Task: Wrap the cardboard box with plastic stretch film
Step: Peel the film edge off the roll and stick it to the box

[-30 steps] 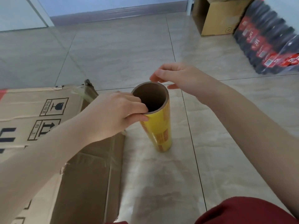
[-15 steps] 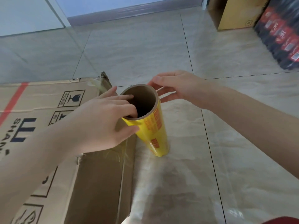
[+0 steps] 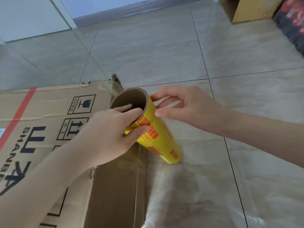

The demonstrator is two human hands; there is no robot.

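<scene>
One yellow film roll (image 3: 158, 135) is stood tilted on the floor (image 3: 164, 46), just beside the cardboard box (image 3: 49, 129), w/ rim gripped by left hand (image 3: 111, 134); right hand (image 3: 185, 106) is laid on its side, pinch on film can't be told. If tugged hard, roll could be slid/tipped.

the one view comes from the wide-angle camera on my head, facing forward and steeply down at the floor (image 3: 148, 46). it sits close: my left hand (image 3: 107, 137) and right hand (image 3: 185, 106) meet near mid-frame, forearms entering from the lower left corner and the right edge. the film roll (image 3: 158, 137) is at centre and the cardboard box (image 3: 41, 112) fills the lower left. the far edge reaches the wall base (image 3: 115, 12) and a second box (image 3: 251, 10) at top right, slightly tilted.
</scene>
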